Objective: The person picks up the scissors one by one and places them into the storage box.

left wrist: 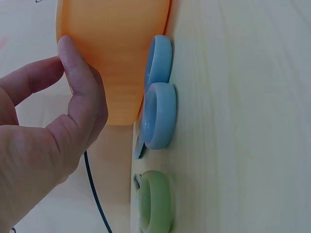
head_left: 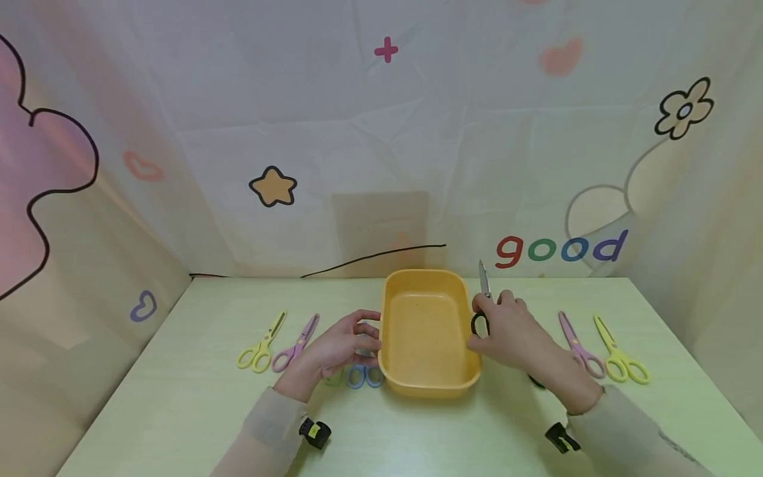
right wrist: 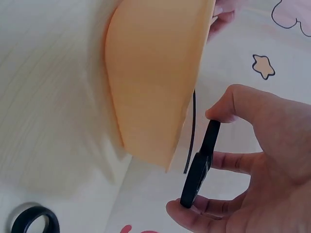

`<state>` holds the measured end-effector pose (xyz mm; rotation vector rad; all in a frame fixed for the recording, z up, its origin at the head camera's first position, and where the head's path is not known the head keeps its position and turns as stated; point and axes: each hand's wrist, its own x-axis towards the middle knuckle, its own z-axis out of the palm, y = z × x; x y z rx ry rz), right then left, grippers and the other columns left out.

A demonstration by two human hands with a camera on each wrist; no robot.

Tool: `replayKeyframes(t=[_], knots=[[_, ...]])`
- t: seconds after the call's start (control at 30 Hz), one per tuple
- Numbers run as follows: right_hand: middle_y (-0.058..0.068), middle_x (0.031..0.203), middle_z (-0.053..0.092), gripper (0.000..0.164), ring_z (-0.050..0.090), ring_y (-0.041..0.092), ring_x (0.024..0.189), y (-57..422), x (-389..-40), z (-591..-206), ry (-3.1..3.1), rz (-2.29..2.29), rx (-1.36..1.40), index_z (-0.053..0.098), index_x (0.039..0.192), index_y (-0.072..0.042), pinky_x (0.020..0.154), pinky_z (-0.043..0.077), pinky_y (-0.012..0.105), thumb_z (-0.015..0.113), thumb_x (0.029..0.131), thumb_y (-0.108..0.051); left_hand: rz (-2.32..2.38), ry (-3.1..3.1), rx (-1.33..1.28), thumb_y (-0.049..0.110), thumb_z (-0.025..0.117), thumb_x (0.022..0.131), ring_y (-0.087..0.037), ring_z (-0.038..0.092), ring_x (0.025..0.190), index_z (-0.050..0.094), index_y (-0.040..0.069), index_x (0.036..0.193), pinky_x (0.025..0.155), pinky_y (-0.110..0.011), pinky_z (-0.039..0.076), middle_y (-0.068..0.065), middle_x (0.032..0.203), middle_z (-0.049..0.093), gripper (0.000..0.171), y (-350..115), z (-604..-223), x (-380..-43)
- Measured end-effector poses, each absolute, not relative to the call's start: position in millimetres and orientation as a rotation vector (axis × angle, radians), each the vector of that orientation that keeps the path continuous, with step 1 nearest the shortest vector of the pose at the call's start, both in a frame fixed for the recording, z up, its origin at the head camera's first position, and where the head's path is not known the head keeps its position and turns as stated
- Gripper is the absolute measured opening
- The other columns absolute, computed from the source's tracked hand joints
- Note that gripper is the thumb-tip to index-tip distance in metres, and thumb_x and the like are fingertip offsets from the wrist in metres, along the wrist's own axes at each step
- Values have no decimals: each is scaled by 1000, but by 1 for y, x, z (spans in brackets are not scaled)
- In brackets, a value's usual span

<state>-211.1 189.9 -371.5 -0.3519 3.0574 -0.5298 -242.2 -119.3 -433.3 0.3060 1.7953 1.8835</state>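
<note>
A yellow-orange plastic tray (head_left: 429, 391) with rounded corners stands on the table, nothing inside it. At its left side is my left hand (head_left: 348, 341), fingers bent and fingertips against the outside of the rim. My right hand (head_left: 512, 331), beside the tray's right rim, holds black-handled scissors (head_left: 479, 324) upright, blades pointing up and away. In the right wrist view thumb and fingers pinch the black handle (right wrist: 197, 174). Under my left hand lie blue scissors (head_left: 365, 376) and green scissors (left wrist: 155, 204), both partly hidden.
Yellow scissors (head_left: 261, 351) and purple scissors (head_left: 298, 344) lie at left. Another purple pair (head_left: 581, 351) and yellow pair (head_left: 620, 361) lie at right. A black handle loop (right wrist: 36, 221) shows below my right forearm. A printed curtain (head_left: 381, 146) hangs behind the table.
</note>
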Motion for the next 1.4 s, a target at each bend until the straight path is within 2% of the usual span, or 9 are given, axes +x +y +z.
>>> replayKeyframes(t=[0.23,0.43,0.67,0.9,1.4], knots=[[18,103,48,44,49,36,93,166,-209,-371,3042,-539,-410,59,120,-10,67,51,43,76,84,-27,1888,1797,292,-9,60,95,-19,64,87,31,-6,149,77,-33,61,-19,112,55,61,-119,-434,-243],[17,100,46,36,47,35,90,145,-209,-377,3047,-546,-501,56,112,-12,65,50,40,73,83,-23,1890,1790,298,-9,61,94,-19,65,86,33,-6,149,76,-32,61,-16,109,56,61,-118,-434,-243],[17,101,47,39,48,35,91,120,-209,-387,3031,-474,-579,56,113,-13,64,48,38,74,81,-28,1889,1797,289,-8,61,94,-19,63,86,34,-4,147,76,-33,61,-12,106,55,60,-118,-433,-243],[15,95,48,37,49,33,86,101,-213,-394,2979,-477,-616,58,107,-14,62,47,39,77,79,-29,1876,1797,295,-7,61,95,-21,62,88,31,-6,149,77,-32,61,-16,110,54,62,-120,-432,-243],[13,94,46,35,47,32,83,86,-222,-411,2852,-475,-574,56,102,-16,61,41,38,79,83,-33,1865,1790,318,-6,60,96,-26,62,95,30,-4,151,78,-33,60,-21,116,53,63,-121,-436,-245]])
